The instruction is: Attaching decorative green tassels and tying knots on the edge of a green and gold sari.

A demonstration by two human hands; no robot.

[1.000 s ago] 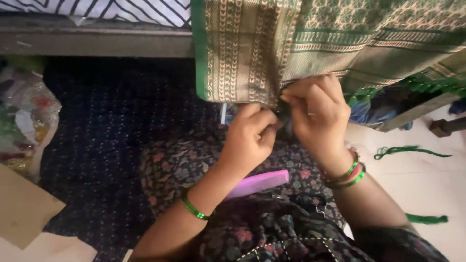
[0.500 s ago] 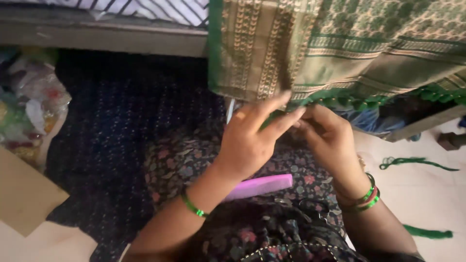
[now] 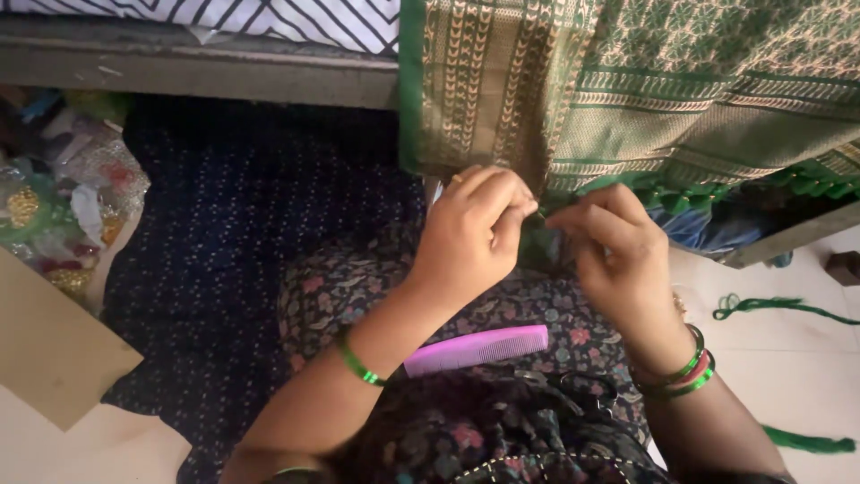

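Observation:
A green and gold patterned cloth point(image 3: 627, 90) hangs down from a ledge above my lap. My left hand point(image 3: 470, 233) pinches its lower edge near the green fringe, fingers closed on the fabric. Just to the right, my right hand point(image 3: 614, 255) pinches green threads of the fringe point(image 3: 681, 193) along the same hem. The two hands almost touch. Green bangles circle both wrists. What sits between the fingertips is too small to make out.
A pink comb point(image 3: 475, 350) lies on my lap on floral fabric. A dark dotted cloth point(image 3: 242, 260) covers the floor at left, beside a pile of shiny packets point(image 3: 63, 206) and a cardboard piece point(image 3: 49, 350). Green thread bundles point(image 3: 779, 306) lie on the pale floor at right.
The view has drifted, so the cloth sits further right. My hands shifted along the hem, and my right hand now pinches the fringe lower down beside my left hand.

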